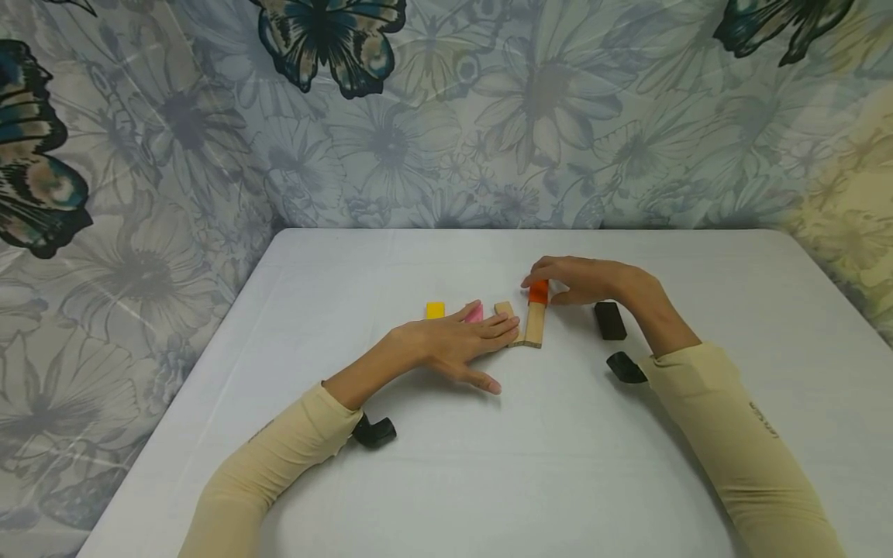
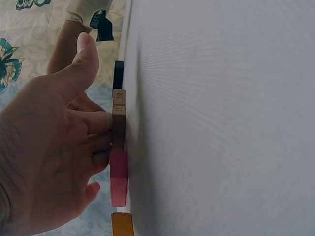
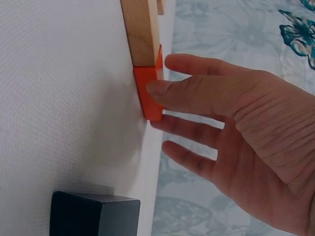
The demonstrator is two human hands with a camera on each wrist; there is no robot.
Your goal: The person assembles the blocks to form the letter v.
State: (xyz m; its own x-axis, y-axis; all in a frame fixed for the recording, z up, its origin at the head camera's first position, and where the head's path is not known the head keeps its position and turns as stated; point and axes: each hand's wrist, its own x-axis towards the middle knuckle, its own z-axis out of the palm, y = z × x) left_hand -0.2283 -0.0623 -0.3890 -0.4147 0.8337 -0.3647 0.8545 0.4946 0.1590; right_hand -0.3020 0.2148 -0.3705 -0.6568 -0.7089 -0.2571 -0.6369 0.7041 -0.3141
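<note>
My right hand (image 1: 582,280) pinches an orange block (image 3: 145,93) between thumb and fingers. The block stands end to end with a long plain wooden block (image 1: 534,325), at its far end. My left hand (image 1: 460,345) lies low over the row, fingers extended and thumb spread, with fingertips right at a second wooden block (image 1: 504,308). In the left wrist view, numbers are printed on the wooden block ends (image 2: 119,97). Partly covered by the left fingers is a pink block (image 2: 118,179); a yellow block (image 1: 435,310) sits to its left.
A black block (image 1: 610,321) lies on the white table (image 1: 488,480), just left of the right forearm. Dark wrist-worn devices show below the left wrist (image 1: 374,432) and beside the right wrist (image 1: 626,368). Floral fabric (image 1: 391,147) with butterflies hangs behind the table.
</note>
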